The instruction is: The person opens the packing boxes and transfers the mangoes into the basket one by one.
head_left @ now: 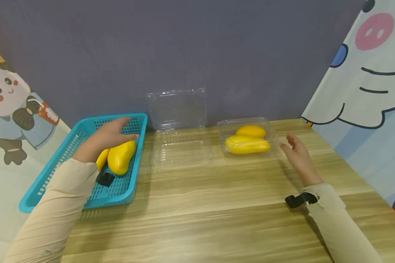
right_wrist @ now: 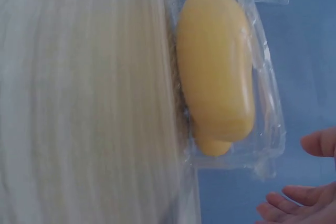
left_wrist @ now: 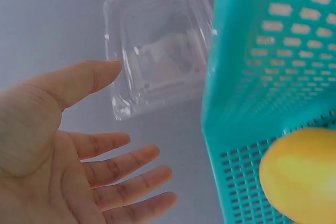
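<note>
My left hand [head_left: 110, 137] hovers over the blue plastic basket [head_left: 139, 153], thumb apart from the extended fingers, holding nothing. Below it in the basket lie a smooth yellow mango-shaped fruit [head_left: 120, 160] and another yellow piece [head_left: 102, 159], partly hidden by the hand and sleeve. To the right, my right hand [head_left: 297, 155] is beside a clear plastic clamshell box [head_left: 222, 133], its thumb and fingers apart with nothing between them. Inside that box sit a long yellow fruit [head_left: 247, 145] and a rounder yellow-orange one [head_left: 251, 130]; the right wrist view shows the plastic around the fruit [right_wrist: 215, 66].
A second clear clamshell box [head_left: 184, 153] stands between basket and filled box, its lid [head_left: 177, 109] raised against the grey wall [head_left: 197, 47]. The wood-grain table [head_left: 210, 212] spreads in front. Cartoon-printed panels flank both sides.
</note>
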Motion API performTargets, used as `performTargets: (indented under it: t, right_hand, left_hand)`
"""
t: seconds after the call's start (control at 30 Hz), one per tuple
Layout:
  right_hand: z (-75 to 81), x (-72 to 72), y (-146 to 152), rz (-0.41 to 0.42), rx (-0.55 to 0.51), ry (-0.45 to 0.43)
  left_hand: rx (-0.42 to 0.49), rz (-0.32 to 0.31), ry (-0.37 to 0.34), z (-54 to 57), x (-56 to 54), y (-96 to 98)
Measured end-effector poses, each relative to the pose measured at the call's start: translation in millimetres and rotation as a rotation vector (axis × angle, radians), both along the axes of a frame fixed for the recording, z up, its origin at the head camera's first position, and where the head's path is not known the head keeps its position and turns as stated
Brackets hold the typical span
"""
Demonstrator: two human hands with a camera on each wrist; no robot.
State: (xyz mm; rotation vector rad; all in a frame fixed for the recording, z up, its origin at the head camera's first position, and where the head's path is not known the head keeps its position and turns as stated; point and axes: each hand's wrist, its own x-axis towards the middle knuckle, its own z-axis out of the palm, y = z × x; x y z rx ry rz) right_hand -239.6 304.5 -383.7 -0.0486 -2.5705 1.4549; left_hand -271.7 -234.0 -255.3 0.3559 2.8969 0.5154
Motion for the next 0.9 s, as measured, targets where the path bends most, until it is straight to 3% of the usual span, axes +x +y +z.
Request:
performTargets:
  t: [0.37,0.63,0.9]
  right_hand:
    - [-8.6,-4.5,6,0.054,-0.022,-0.084]
    - [-12.9,-7.6,7,0.168,-0.094,-0.198]
    - [-14.5,-11.0,1,0.161,-0.118,-0.195]
  left_hand:
    - [0.006,-0.07,0.047,0.9,3.0,30.1]
    - [0.016,-0.109,0.043,1.2,6.3,49.9]
    - [0.036,-0.159,0.058,3.6,8.6,68.5]
